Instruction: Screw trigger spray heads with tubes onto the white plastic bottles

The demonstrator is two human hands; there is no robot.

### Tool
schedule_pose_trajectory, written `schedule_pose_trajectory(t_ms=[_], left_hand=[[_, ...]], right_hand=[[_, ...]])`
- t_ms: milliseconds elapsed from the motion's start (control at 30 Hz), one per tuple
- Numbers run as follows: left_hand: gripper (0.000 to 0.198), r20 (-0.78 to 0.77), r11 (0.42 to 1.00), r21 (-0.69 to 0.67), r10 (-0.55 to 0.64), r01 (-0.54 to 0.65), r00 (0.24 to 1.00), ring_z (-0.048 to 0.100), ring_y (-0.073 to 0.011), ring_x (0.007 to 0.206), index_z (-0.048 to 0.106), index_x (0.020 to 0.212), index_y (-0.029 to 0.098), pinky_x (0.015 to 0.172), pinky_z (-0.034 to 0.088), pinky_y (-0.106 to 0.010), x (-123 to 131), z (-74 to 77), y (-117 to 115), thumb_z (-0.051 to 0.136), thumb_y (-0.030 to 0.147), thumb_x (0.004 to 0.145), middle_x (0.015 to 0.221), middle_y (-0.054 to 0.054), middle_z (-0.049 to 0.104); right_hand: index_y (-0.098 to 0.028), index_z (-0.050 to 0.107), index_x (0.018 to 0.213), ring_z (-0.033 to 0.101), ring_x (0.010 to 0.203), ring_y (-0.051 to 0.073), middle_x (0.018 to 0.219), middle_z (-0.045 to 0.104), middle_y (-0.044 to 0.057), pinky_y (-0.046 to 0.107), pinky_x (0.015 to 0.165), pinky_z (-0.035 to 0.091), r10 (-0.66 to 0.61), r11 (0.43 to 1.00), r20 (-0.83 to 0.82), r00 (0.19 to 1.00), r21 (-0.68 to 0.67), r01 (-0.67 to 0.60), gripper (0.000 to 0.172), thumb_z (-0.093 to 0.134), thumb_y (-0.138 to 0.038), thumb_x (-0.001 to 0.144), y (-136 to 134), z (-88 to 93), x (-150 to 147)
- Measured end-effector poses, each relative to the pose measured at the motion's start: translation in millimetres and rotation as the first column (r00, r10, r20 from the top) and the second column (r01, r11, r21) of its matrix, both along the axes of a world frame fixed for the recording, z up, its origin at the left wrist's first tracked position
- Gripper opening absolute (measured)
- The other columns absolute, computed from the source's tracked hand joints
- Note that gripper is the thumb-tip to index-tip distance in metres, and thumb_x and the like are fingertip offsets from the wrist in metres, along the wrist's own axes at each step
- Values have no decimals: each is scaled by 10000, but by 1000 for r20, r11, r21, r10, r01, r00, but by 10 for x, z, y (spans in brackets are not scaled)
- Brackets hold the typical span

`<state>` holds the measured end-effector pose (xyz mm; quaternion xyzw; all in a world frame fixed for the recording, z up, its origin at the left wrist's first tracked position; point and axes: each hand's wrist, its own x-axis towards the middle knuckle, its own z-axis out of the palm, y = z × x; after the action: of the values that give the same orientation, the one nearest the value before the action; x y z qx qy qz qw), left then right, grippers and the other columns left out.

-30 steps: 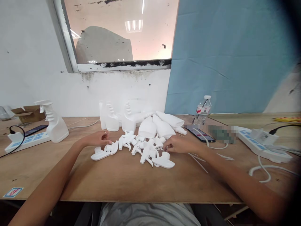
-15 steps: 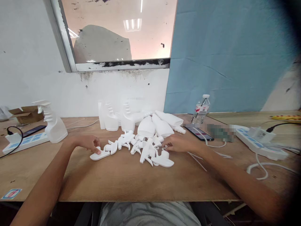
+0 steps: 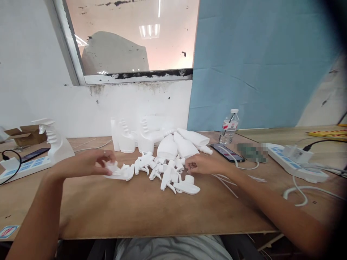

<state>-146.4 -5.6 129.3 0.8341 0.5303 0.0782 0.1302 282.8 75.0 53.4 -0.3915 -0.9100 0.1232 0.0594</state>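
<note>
My left hand [image 3: 94,163] is closed around a white trigger spray head [image 3: 115,172] at the left end of a pile; motion blurs it a little. At the pile's right edge my right hand [image 3: 199,164] has its fingers curled together, and what they pinch, if anything, is hidden. Between my hands lie several loose trigger spray heads [image 3: 166,177], jumbled on the wooden table [image 3: 130,213]. One spray head [image 3: 187,187] lies nearest me on the right. Just behind the pile, several white bottles [image 3: 167,147] lie on their sides.
White bottles [image 3: 127,139] stand against the wall. A bottle with a spray head fitted [image 3: 61,144] stands at left beside a power strip [image 3: 29,168] and a cardboard box [image 3: 25,135]. On the right are a phone [image 3: 227,152], a water bottle [image 3: 230,126] and another power strip [image 3: 295,164] with cables.
My left hand has shifted left and slightly up, its fingers now around the spray head, which has tilted. My right hand stays at the pile's edge, fingers more curled. The view has moved slightly.
</note>
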Motion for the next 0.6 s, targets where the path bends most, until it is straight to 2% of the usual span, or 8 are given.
schedule_pose_trajectory(t_ms=[100,167,233,333,400,467,533,600], left_hand=[[341,164,986,18,-167,166,972,589,-192,945,628,1028,230,798,455,-259,561,-167,-79,664,467,785,1023,-9,639],[318,352,969,58,-246,242,903,590,-173,903,617,1018,208,776,469,-251,911,-417,-82,665,436,802,987,-10,643],[269,476,952,108,-302,286,826,585,-157,855,608,977,193,783,473,-255,1148,-697,-71,681,385,804,964,-11,644],[263,519,944,130,-324,302,791,573,-155,853,575,982,196,793,463,-269,1278,-1016,-66,694,348,804,963,-11,638],[288,570,950,119,-304,289,763,565,-155,853,542,978,192,784,460,-271,1289,-1126,-78,704,345,795,966,-14,626],[305,629,953,85,-278,291,726,561,-155,840,512,966,186,765,460,-269,1302,-1181,-96,707,342,791,958,-21,614],[321,672,951,36,-251,308,696,555,-152,814,488,957,183,734,460,-263,1329,-1222,-108,709,342,787,931,-24,603],[335,694,946,6,-238,325,680,540,-143,785,470,945,183,701,455,-251,1358,-1270,-106,714,342,779,905,-21,587]], right_hand=[[-167,681,810,576,661,134,749,679,14,230,596,393,12,999,-163,987,44,-5,188,581,-316,865,-62,61,-88],[-171,705,858,622,724,149,828,715,36,247,655,443,37,994,-319,947,113,-1,226,569,-348,889,-134,89,-175],[-173,721,879,645,733,151,858,733,50,246,645,469,94,981,-438,894,194,-8,229,573,-347,896,-230,98,-273],[-172,720,922,668,732,137,885,746,64,232,630,502,299,927,-524,798,358,-112,180,561,-258,915,-392,71,-423],[-168,702,966,680,777,135,891,747,69,235,690,521,475,842,-504,721,498,-207,157,553,-176,915,-491,36,-514],[-164,680,1002,678,808,140,868,743,70,248,724,521,592,753,-439,676,599,-271,159,557,-134,905,-571,-5,-589],[-163,660,1026,669,797,146,863,738,72,264,708,510,643,696,-348,682,638,-331,168,550,-127,906,-624,-51,-639],[-158,650,1044,658,793,159,887,734,82,283,693,494,659,667,-239,713,625,-406,180,536,-129,909,-646,-101,-659]])
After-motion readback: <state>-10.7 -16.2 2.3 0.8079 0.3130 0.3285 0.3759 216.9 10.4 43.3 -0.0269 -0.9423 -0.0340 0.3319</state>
